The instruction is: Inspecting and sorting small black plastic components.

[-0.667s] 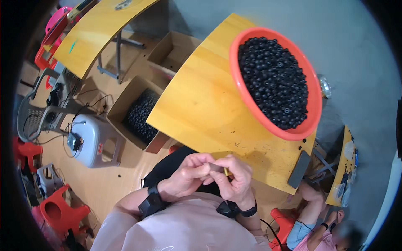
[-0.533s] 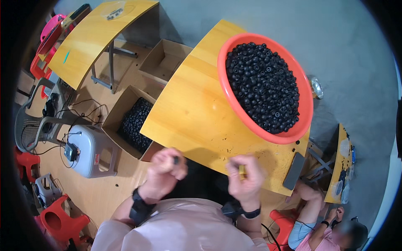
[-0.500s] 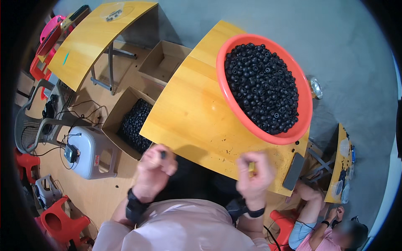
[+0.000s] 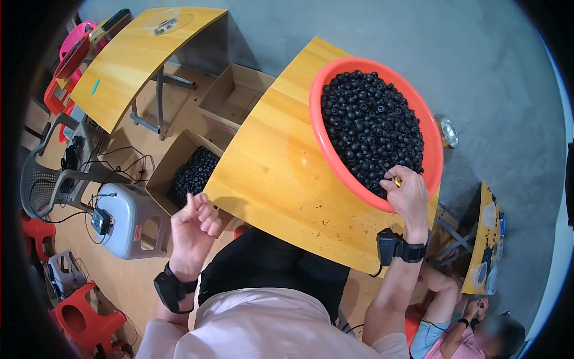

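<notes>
Pinched in the right hand (image 4: pixel 410 194) is a small yellow piece (image 4: pixel 397 180), at the near rim of the red basin (image 4: pixel 335 161) of black caps (image 4: pixel 371 119). Its wrist could nudge that overhanging basin (heaped full) off the wooden table (image 4: pixel 275 179). Left hand (image 4: pixel 194 224), loosely curled and empty, hangs over the carton of caps (image 4: pixel 192 173) below.

Small yellow piece (image 4: pixel 397 179) in right hand (image 4: pixel 410 196) — mostly hidden.

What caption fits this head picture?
Right hand reaches into an orange basin of black beads; left hand hangs beside table.
</notes>
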A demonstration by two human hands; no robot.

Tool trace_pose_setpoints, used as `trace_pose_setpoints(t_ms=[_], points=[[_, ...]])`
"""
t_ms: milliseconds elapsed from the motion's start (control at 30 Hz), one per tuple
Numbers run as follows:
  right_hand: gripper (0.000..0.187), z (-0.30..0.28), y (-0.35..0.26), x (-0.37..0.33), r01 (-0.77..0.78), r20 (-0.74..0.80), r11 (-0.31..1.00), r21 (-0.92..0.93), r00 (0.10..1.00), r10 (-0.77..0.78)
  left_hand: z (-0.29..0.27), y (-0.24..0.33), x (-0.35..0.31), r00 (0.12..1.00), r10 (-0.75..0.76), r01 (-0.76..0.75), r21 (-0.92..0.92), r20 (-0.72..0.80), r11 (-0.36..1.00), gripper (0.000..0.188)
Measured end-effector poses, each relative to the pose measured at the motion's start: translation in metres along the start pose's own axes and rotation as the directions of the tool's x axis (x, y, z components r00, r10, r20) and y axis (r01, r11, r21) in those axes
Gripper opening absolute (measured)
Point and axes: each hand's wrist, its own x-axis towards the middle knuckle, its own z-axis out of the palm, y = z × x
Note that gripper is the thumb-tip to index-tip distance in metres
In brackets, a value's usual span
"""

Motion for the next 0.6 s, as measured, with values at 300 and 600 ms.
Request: trace_pose_setpoints(t_ms=[300,600], points=[[0.005,0.01,0.013,-0.031,0.217,-0.391,0.952,0.218,0.913,-0.118,0.044,-0.058,-0.025,0.935,-0.288,0.235,0.244,0.209,0.941,0.027],[0.027,0.052,-0.075,-0.139,0.566,-0.483,0.74,0.363,0.794,-0.37,0.051,-0.115,-0.035,0.88,-0.358,0.261,0.313,0.312,0.913,0.018]])
